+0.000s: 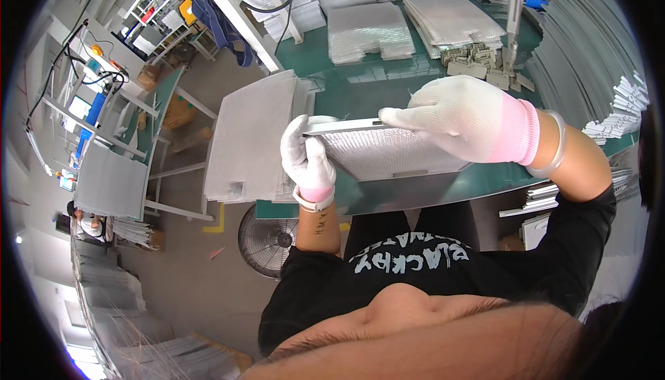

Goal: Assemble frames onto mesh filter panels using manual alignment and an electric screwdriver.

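I hold a rectangular metal-mesh filter panel [388, 153] with a silver frame, tilted up over the near edge of a green workbench [360, 92]. My left hand [307, 158], in a white glove with a pink cuff, grips the panel's left corner. My right hand [464, 117], gloved the same way, lies flat on the panel's top edge and presses along the frame. A bracelet sits on my right wrist.
A stack of mesh sheets [253, 137] lies left of the panel. More mesh stacks [367, 30] and small grey parts [478, 61] sit farther back on the bench. A floor fan [267, 241] stands below. Metal strips [609, 54] pile up at right.
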Action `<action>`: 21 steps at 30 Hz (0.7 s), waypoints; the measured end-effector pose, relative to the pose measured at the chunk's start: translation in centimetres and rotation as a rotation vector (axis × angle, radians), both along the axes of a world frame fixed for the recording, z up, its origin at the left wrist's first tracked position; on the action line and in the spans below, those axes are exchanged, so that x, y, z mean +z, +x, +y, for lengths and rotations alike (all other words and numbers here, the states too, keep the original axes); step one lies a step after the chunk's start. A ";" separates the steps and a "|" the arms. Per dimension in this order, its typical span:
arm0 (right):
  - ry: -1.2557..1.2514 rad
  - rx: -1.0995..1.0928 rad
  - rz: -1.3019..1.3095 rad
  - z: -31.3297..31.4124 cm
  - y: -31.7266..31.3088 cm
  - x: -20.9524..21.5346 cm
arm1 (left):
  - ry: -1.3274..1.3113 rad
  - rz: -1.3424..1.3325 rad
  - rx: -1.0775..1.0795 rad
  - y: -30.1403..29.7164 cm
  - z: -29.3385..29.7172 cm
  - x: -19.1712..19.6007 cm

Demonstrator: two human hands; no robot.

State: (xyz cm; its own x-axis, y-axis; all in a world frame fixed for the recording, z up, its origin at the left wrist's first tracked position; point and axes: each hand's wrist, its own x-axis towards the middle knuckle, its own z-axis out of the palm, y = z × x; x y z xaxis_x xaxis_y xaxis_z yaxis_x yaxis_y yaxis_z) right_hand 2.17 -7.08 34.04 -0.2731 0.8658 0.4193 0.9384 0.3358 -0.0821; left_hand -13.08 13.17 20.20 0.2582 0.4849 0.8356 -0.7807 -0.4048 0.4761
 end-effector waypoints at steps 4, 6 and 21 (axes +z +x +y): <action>0.013 0.002 -0.016 -0.3 -0.5 -0.1 | -0.071 -0.007 0.100 0.3 -0.8 -0.4; -0.021 -0.038 -0.043 -0.4 -0.7 0.0 | -0.062 -0.091 0.231 0.5 -1.0 -0.6; -0.010 -0.029 -0.039 0.1 -0.4 0.0 | 0.068 -0.084 0.324 1.3 -0.6 -0.2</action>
